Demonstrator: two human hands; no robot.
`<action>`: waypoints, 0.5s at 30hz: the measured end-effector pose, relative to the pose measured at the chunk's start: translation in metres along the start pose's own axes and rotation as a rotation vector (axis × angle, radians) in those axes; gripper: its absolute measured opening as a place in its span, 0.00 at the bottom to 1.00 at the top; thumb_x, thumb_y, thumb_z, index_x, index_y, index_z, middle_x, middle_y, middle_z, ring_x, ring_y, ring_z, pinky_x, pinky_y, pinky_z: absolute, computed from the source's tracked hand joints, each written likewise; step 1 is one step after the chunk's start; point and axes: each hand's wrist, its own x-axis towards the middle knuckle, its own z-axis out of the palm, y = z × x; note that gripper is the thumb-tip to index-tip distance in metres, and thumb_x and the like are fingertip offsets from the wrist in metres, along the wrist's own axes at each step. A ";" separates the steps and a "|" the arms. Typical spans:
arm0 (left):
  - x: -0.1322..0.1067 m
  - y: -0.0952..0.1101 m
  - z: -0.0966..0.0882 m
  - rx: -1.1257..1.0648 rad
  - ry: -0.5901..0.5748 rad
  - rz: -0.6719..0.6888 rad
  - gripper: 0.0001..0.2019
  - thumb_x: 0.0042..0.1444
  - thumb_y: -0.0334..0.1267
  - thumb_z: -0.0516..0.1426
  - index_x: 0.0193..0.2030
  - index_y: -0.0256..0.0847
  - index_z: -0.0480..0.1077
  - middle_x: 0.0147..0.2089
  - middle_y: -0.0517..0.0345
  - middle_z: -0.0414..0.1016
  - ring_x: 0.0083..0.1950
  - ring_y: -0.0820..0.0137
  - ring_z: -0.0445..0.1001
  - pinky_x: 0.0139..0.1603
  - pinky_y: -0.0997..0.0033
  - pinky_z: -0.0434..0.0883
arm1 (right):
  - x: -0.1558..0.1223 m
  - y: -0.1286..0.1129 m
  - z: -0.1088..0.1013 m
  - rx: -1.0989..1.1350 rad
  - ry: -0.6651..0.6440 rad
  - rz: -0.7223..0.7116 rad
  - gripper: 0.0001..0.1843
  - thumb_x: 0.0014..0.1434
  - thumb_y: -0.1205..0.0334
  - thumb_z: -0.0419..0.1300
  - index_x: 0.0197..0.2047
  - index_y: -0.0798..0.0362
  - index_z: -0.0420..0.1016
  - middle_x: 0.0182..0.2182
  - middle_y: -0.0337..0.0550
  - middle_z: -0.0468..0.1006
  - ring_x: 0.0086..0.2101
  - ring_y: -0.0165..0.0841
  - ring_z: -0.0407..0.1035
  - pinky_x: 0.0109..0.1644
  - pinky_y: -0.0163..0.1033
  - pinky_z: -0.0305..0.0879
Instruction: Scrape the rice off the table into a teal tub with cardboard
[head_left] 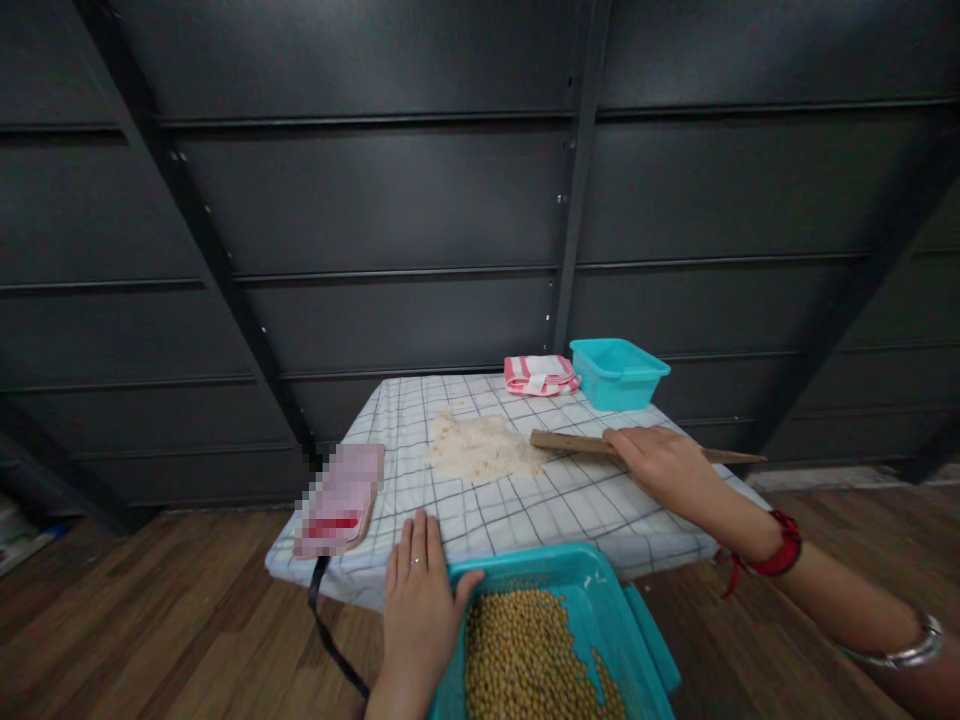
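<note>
My right hand (664, 470) is wrapped round a long wooden stick (574, 442), holding it nearly level over the right side of the table. The stick's blunt end reaches the edge of a spread of pale, crumbly powder (480, 445), and its other end tapers to a point past my wrist. With fingers stretched out, my left hand (421, 590) lies at the table's front edge, its thumb over the left rim of a turquoise basin (592, 560). Yellowish soybeans (532, 650) fill much of the basin; its near end is cut off by the picture's edge.
A checked white cloth (409, 400) covers the table. At the back are a folded pink-and-white towel (540, 376) and a second turquoise container (619, 375). A pink phone-like object (341, 500), partly blurred, lies left with a black strap (322, 620) hanging down. Dark panels (405, 200) stand behind.
</note>
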 end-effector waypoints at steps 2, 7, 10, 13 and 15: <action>0.000 0.000 0.000 0.003 -0.001 -0.001 0.35 0.56 0.58 0.41 0.57 0.29 0.59 0.56 0.36 0.66 0.59 0.53 0.61 0.54 0.50 0.63 | -0.002 -0.001 -0.005 0.022 -0.018 -0.006 0.14 0.51 0.78 0.47 0.37 0.58 0.70 0.28 0.47 0.76 0.25 0.32 0.68 0.31 0.36 0.60; 0.000 0.001 -0.001 -0.004 0.001 -0.005 0.34 0.56 0.58 0.41 0.56 0.28 0.60 0.56 0.35 0.66 0.59 0.52 0.62 0.53 0.50 0.63 | -0.012 -0.001 -0.020 0.044 0.026 -0.039 0.15 0.52 0.78 0.47 0.38 0.58 0.70 0.29 0.49 0.77 0.26 0.33 0.69 0.31 0.37 0.61; 0.001 0.002 0.000 0.000 0.015 -0.007 0.34 0.56 0.58 0.40 0.55 0.27 0.62 0.55 0.34 0.66 0.57 0.51 0.63 0.52 0.50 0.64 | -0.018 0.001 -0.022 0.036 0.075 -0.048 0.16 0.52 0.79 0.46 0.38 0.59 0.70 0.29 0.49 0.77 0.27 0.33 0.70 0.32 0.37 0.62; 0.000 0.002 0.000 0.012 0.017 -0.006 0.34 0.57 0.57 0.41 0.55 0.26 0.62 0.55 0.33 0.66 0.57 0.51 0.63 0.52 0.49 0.64 | -0.020 0.002 -0.019 0.011 0.090 -0.008 0.17 0.52 0.79 0.44 0.38 0.59 0.70 0.29 0.49 0.77 0.27 0.33 0.70 0.32 0.37 0.62; 0.000 0.003 0.001 0.018 0.018 -0.004 0.34 0.57 0.56 0.42 0.54 0.25 0.62 0.55 0.32 0.66 0.57 0.50 0.63 0.52 0.49 0.64 | -0.020 0.002 -0.017 0.003 0.084 0.014 0.18 0.52 0.80 0.43 0.38 0.59 0.70 0.29 0.49 0.77 0.27 0.33 0.70 0.32 0.37 0.62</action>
